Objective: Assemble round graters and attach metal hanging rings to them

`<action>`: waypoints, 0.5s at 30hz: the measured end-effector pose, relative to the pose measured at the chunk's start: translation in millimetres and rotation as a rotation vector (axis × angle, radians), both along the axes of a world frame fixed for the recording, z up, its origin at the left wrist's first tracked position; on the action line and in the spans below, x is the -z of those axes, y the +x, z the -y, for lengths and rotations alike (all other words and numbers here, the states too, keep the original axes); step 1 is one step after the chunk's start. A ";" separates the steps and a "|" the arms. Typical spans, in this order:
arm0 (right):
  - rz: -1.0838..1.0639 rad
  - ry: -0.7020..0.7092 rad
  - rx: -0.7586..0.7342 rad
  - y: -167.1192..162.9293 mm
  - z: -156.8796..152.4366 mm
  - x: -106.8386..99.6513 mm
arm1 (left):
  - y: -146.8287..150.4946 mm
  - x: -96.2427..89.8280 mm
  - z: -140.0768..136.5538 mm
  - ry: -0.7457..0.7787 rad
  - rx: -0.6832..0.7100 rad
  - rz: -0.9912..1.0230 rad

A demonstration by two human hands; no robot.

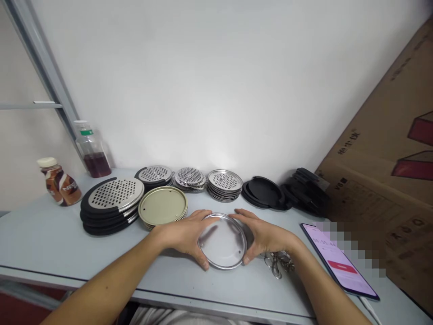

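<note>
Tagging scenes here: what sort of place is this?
Likely a small workshop: a pale grey flat tabletop holds stacks of round silver metal plates and round olive-gold metal plates, with a large brown printed cardboard box at right.

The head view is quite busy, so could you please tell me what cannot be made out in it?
All in the head view:
- Disc: parts of its rim, covered by the left grip and right grip.
- Clips: some, hidden by the right arm.
- Phone: part of the screen, lost under pixel blocks.
- Box: its far side, cut off by the right edge.
- Cable: its other end, beyond the bottom edge.
</note>
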State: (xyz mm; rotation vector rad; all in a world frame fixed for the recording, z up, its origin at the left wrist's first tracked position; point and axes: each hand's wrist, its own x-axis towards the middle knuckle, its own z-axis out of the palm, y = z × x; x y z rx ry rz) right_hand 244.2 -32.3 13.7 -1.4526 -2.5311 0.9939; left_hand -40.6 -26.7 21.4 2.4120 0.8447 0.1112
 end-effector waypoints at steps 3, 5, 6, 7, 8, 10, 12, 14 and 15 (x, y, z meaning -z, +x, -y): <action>0.031 0.006 0.007 -3.2 0.4 0.0 | 0.1 1.1 1.2 -0.016 -0.013 0.011; 0.055 0.005 0.018 -4.5 0.7 0.1 | 0.4 2.9 2.6 -0.027 -0.028 0.003; 0.062 0.003 0.023 -5.0 0.9 0.1 | 0.6 3.9 3.2 -0.030 -0.037 -0.004; 0.064 0.004 0.026 -5.3 1.2 -0.1 | 0.9 4.6 3.9 -0.033 -0.042 -0.010; 0.063 0.007 0.024 -5.6 1.4 -0.2 | 1.2 5.2 4.4 -0.036 -0.045 -0.015; 0.060 0.016 0.012 -5.9 2.0 -0.4 | 1.9 5.7 5.3 -0.038 -0.048 -0.019; 0.070 0.026 0.007 -6.2 2.4 0.1 | 2.8 5.9 5.9 -0.038 -0.047 -0.015; 0.084 0.032 0.006 -6.3 2.6 1.6 | 3.6 6.1 6.4 -0.037 -0.049 -0.004; 0.089 0.035 0.006 -6.4 2.6 2.5 | 3.9 6.4 6.6 -0.037 -0.049 0.001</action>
